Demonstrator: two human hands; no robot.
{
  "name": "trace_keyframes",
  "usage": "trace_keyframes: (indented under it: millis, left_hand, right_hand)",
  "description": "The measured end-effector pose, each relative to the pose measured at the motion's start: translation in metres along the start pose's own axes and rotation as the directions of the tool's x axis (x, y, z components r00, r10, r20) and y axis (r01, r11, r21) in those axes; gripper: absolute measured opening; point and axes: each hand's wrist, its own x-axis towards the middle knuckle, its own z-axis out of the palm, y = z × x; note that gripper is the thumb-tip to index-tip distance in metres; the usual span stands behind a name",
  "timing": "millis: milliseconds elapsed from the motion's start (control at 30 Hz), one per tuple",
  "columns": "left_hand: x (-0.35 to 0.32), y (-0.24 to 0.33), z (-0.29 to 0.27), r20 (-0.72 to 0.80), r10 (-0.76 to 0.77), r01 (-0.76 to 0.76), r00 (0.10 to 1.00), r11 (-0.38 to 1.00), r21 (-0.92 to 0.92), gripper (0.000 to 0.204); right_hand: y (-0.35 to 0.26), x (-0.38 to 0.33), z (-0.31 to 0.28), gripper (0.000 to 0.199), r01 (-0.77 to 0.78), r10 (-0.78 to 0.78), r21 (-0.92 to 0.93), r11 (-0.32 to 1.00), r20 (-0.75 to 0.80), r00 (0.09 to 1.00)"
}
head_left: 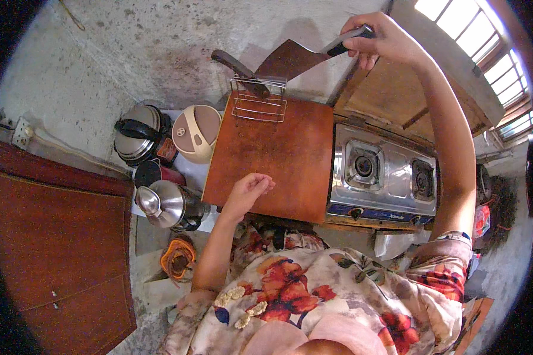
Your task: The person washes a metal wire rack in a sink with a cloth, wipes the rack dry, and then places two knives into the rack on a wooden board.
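Note:
My right hand (386, 40) is raised at the far side, wrapped round the black handle of a cleaver (293, 61). The cleaver's broad blade slants down to the left, its lower part at the top of a wire knife rack (259, 109); I cannot tell whether it is inside the slots. Another knife with a dark brown handle (234, 64) leans in that rack. The rack stands on the far end of a reddish-brown tabletop (278, 160). Over the near left part of this top is my left hand (247, 194), fingers loosely curled with nothing in them.
Right of the tabletop sits a two-burner gas stove (385, 171). To the left are a black-and-silver cooker (139, 133), a cream rice cooker (196, 133), a dark red pot (158, 173) and a steel kettle (166, 204). A brown cabinet (59, 242) fills the left side.

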Motion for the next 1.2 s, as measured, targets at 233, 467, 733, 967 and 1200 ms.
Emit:
trace_keyframes:
  millis: [233,467,733,967,1200]
  left_hand:
    - [-0.001,-0.004,-0.009,-0.012,-0.025,0.025,1.000,0.998,-0.049,0.024]
    - [0.005,-0.011,-0.014,0.008,-0.044,0.044,0.999,0.997,-0.057,0.024]
    - [0.008,-0.012,-0.017,0.018,-0.061,0.062,0.998,0.997,-0.041,0.021]
    - [0.010,-0.016,-0.021,0.042,-0.083,0.086,0.996,0.994,-0.070,0.022]
    - [0.010,-0.012,-0.020,0.085,-0.089,0.094,0.992,0.994,-0.056,0.023]
  right_hand:
    - [-0.037,0.010,-0.010,0.017,-0.069,0.069,0.001,0.998,0.006,0.998]
    - [-0.045,0.013,-0.005,0.018,-0.032,0.031,0.035,0.999,0.010,0.999]
    - [-0.057,0.020,-0.003,0.016,-0.089,0.088,-0.044,0.995,-0.008,0.996]
    - [-0.065,0.038,-0.004,0.016,-0.126,0.128,-0.101,0.987,0.011,0.992]
    - [-0.068,0.036,-0.011,0.018,-0.075,0.076,-0.048,0.996,0.008,0.997]
